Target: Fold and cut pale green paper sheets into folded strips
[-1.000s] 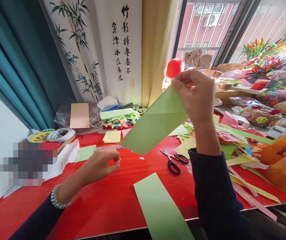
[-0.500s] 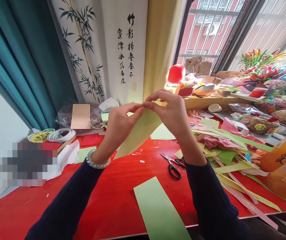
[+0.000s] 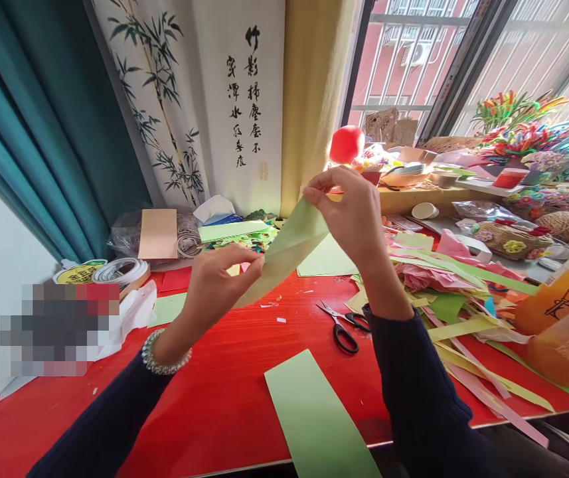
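A light green paper sheet [image 3: 289, 249] is held up in the air, slanting from upper right to lower left. My right hand [image 3: 348, 209] pinches its upper end between thumb and fingers. Lower on its left edge, my left hand [image 3: 222, 285] has thumb and fingertips closed on the paper. Below, a flat green paper strip [image 3: 317, 418] lies at the table's front edge. Scissors with black handles [image 3: 342, 325] rest, blades slightly parted, on the red table [image 3: 204, 398] under the right forearm.
Paper strips and crumpled pink paper [image 3: 443, 279] are heaped at the right, beside orange bottles [image 3: 553, 292]. White tape rolls [image 3: 121, 269] and a tan card [image 3: 158, 234] stand at the back left. Green sheets [image 3: 326, 257] lie behind the hands.
My left hand has moved down and left, away from my right hand, along the paper's edge. My right hand has shifted slightly up and right. The paper has turned and more of its upper part shows.
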The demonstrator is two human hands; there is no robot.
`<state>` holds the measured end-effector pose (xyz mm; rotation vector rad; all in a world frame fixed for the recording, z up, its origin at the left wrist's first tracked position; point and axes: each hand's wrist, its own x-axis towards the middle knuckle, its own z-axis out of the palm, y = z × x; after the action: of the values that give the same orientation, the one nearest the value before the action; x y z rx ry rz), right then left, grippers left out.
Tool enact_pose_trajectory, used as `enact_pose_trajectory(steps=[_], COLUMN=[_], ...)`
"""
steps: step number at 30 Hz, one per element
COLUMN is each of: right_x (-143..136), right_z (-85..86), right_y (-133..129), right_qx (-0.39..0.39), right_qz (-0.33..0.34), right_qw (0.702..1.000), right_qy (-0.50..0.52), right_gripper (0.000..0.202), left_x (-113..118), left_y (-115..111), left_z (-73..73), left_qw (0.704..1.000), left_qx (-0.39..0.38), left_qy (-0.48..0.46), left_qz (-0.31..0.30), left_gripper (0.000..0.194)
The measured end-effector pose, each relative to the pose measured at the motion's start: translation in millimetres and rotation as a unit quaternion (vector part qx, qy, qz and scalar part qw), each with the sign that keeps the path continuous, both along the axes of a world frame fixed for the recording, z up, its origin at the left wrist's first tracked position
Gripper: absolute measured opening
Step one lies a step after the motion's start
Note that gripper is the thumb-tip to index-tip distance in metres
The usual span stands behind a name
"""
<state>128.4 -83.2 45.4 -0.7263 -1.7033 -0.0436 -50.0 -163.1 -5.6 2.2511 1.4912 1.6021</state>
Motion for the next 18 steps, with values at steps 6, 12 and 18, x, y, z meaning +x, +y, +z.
enact_pose_trajectory(steps=[6, 12, 18], right_x=[16.4, 19.1, -8.3], right_z=[3.2, 4.9, 0.4], right_y=[7.8, 7.6, -4.1], right_qx=[-0.003, 0.016, 0.012], right_qz=[-0.021, -0.026, 0.042], right_qw=[0.999, 0.997, 0.999], right_qy=[0.031, 0.069, -0.002], right_gripper=[0.011, 0.011, 0.012], left_x=[-17.9, -61.1, -53.2], left_y=[-18.0, -13.8, 11.6], left_z=[-27.3, -62.4, -23.2], left_qw=[0.997, 0.967, 0.977], left_qx=[-0.046, -0.115, -0.029], left_qy=[0.061, 0.226, 0.202], left_qz=[-0.022, 0.013, 0.066], left_gripper=[0.012, 0.018, 0.027])
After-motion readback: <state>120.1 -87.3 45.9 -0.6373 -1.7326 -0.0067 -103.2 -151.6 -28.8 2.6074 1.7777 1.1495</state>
